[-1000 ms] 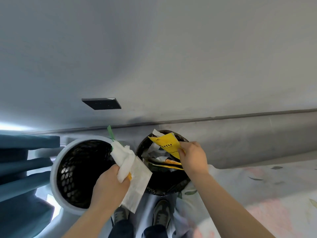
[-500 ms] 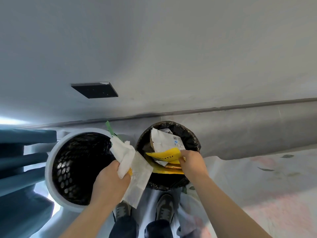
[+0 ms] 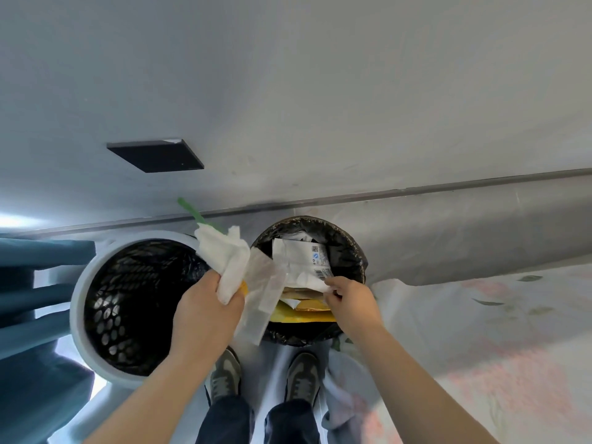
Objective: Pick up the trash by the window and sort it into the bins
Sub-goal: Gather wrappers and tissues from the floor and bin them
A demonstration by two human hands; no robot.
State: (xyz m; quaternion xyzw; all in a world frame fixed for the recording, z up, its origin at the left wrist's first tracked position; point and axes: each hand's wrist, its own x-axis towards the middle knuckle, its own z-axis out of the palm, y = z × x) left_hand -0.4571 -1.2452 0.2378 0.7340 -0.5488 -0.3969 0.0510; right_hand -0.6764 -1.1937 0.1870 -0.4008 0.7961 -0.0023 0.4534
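Yellow packet (image 3: 298, 315) now lies in R bin (image 3: 347, 248); R hand (image 3: 352, 302) pinches white wrapper (image 3: 301, 261) corner above it. L hand (image 3: 205, 309) grips tissue wad (image 3: 224, 261), long axis pointing fwd, between bins; L bin (image 3: 77, 302) nearer.

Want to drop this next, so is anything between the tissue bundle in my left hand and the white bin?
Nothing visible does. The white bin stands open just left of the tissue bundle that the left hand grips; its clear wrapper hangs over the edge of the black bin.
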